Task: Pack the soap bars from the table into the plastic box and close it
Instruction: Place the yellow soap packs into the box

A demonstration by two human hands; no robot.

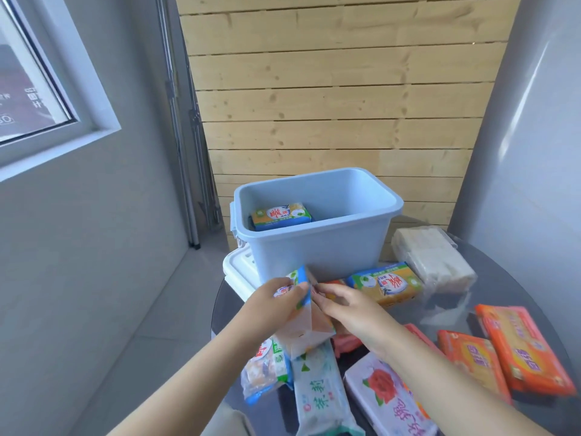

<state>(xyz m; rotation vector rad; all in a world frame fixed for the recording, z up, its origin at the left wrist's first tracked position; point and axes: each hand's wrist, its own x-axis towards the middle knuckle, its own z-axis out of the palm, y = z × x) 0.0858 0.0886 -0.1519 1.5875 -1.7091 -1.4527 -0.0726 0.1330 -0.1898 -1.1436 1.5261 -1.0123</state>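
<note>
Head view, sole camera: worn on the person's head, wide-angle, facing forward and down across the near edge of the round table (509, 278) toward the wooden slat wall (330, 105) behind its far edge. Close range; both forearms enter from the bottom edge. Straight lines bow near the frame's sides.

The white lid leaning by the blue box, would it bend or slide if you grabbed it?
The white plastic lid looks moulded and thick-rimmed, so probably stiff, not floppy. It seems light for its size. It sits partly past the edge of the glass table, beside the pale blue plastic box, so a push might slide it off.
</note>
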